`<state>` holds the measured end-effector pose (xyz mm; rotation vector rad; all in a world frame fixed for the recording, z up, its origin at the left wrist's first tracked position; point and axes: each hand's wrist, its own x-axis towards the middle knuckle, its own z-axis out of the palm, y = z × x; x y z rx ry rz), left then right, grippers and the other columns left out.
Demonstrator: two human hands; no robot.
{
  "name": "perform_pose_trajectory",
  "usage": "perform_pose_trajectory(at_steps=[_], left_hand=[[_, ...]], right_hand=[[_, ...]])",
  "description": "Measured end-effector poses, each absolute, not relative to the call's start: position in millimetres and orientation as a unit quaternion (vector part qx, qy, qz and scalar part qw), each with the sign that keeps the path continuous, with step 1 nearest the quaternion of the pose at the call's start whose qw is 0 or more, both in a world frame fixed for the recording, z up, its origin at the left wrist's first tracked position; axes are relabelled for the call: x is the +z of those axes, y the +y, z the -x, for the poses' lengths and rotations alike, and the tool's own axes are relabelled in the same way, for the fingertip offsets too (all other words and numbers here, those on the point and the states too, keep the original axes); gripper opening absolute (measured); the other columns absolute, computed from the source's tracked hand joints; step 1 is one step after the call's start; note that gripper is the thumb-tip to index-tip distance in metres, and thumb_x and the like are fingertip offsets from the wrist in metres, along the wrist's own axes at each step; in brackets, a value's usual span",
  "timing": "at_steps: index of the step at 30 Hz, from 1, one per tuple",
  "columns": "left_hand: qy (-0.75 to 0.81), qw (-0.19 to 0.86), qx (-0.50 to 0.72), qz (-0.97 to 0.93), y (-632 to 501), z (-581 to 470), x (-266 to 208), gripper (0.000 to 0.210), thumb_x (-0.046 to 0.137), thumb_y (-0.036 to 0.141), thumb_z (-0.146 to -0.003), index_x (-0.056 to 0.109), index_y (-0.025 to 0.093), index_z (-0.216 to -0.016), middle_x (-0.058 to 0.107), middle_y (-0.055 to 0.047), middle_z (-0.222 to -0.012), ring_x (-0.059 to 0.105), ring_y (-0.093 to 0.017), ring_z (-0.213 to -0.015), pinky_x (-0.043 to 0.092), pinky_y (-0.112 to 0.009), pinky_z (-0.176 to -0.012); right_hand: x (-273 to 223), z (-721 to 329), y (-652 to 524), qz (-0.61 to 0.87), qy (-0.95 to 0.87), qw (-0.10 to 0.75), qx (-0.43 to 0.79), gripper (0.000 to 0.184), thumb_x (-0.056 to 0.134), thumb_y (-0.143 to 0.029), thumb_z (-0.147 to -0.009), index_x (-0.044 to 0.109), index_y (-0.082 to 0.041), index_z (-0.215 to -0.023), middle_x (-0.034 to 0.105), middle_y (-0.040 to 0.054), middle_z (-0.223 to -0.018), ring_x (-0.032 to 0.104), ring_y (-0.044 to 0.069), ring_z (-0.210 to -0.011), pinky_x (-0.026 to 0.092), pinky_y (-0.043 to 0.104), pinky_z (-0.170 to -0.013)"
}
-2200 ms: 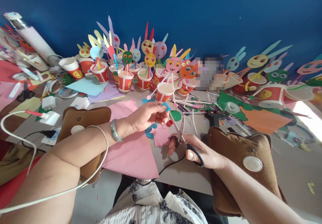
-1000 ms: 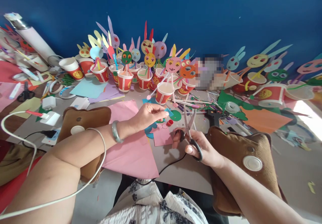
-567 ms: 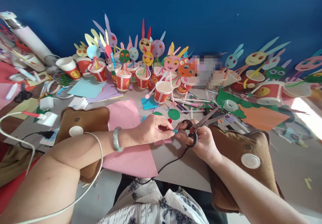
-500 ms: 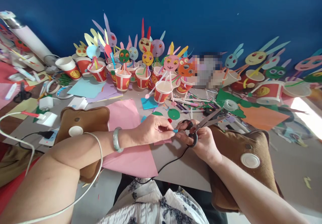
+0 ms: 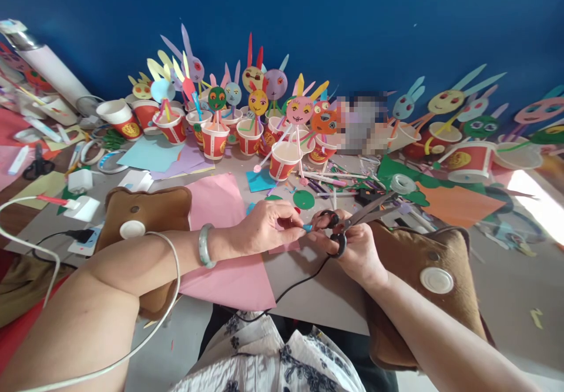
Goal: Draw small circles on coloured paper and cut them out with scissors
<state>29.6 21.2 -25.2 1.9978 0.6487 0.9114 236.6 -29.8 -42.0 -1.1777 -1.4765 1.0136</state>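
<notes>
Between the thumb and fingertips of my left hand is a small piece of blue paper. My right hand holds a pair of scissors by its black handles, the parted blades pointing away to the upper right. The fingertips of both hands almost meet at the blue piece; whether the right fingers touch it I cannot tell. Just beyond the hands lie a green paper circle and a bright blue paper sheet. Pink paper is spread beneath my left forearm.
Paper cups with paper-faced rabbit figures line the blue wall. Brown plush warmers lie by both forearms. A white cable crosses my left arm. Scraps and pens, a tape roll and orange paper lie at the right.
The scissor blades have come a little closer together. The blue paper piece has turned slightly in the fingertips. Both hands stay in nearly the same place.
</notes>
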Motion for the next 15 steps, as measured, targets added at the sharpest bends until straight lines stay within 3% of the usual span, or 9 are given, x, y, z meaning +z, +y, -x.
perform_pose_trajectory(at_steps=[2, 8, 11, 15], left_hand=[[0.246, 0.314, 0.375, -0.837, 23.5, -26.5, -24.5, 0.011, 0.06, 0.019, -0.087, 0.064, 0.015, -0.077, 0.067, -0.005, -0.079, 0.061, -0.013, -0.074, 0.048, -0.023, -0.066], [0.117, -0.15, 0.327, -0.926, 26.8, -17.5, -22.8, 0.024, 0.048, 0.015, -0.094, 0.062, 0.016, -0.074, 0.065, -0.004, -0.074, 0.061, -0.016, -0.069, 0.047, -0.03, -0.069], [0.072, -0.249, 0.327, -0.909, 22.7, -16.8, -20.7, 0.021, 0.053, 0.015, -0.093, 0.063, 0.016, -0.075, 0.067, -0.004, -0.075, 0.061, -0.015, -0.065, 0.048, -0.031, -0.067], [0.042, -0.267, 0.317, -0.909, 17.8, -17.2, -20.4, 0.015, 0.058, 0.01, -0.088, 0.065, 0.015, -0.076, 0.069, -0.004, -0.076, 0.062, -0.015, -0.064, 0.049, -0.03, -0.065]], right_hand=[[-39.2, -235.4, -30.6, 0.492, -0.596, 0.478, 0.418, 0.023, 0.084, -0.029, -0.071, 0.064, -0.021, -0.078, 0.069, 0.0017, -0.077, 0.065, 0.017, -0.071, 0.053, 0.028, -0.067], [-32.9, -235.1, -30.8, 0.502, -0.572, 0.431, 0.485, 0.023, 0.081, -0.037, -0.075, 0.066, -0.021, -0.082, 0.066, -0.0019, -0.072, 0.06, 0.013, -0.064, 0.048, 0.023, -0.062], [-36.1, -236.0, -29.4, 0.502, -0.557, 0.419, 0.513, 0.027, 0.085, -0.035, -0.069, 0.066, -0.02, -0.082, 0.065, -0.0033, -0.07, 0.058, 0.012, -0.063, 0.046, 0.021, -0.061], [-41.7, -236.5, -28.0, 0.5, -0.55, 0.412, 0.527, 0.031, 0.089, -0.028, -0.063, 0.066, -0.019, -0.081, 0.064, -0.003, -0.074, 0.057, 0.012, -0.067, 0.047, 0.021, -0.064]])
